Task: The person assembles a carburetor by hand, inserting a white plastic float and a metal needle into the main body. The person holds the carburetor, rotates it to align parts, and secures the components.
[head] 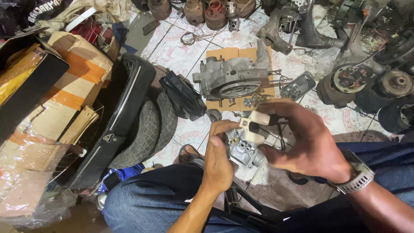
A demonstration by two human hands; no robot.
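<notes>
My left hand [219, 160] grips a small grey metal carburettor body [242, 149] from its left side, thumb on top. My right hand [304, 140] reaches over it from the right, its fingers pinching a white plastic float piece [254, 125] that sits on the top of the carburettor. A metal-banded watch [358, 177] is on my right wrist. Both hands hover above my knees in blue jeans. Straight ahead on the floor lies a grey engine casing [233, 80] on a piece of cardboard [224, 54].
Two small tyres [151, 125] and a black seat [116, 116] lie to the left, beside taped cardboard boxes [69, 86]. Loose bolts [256, 100], a grey cover [298, 85], flywheel units [351, 82] and rusty cylinders [207, 13] crowd the patterned tile floor.
</notes>
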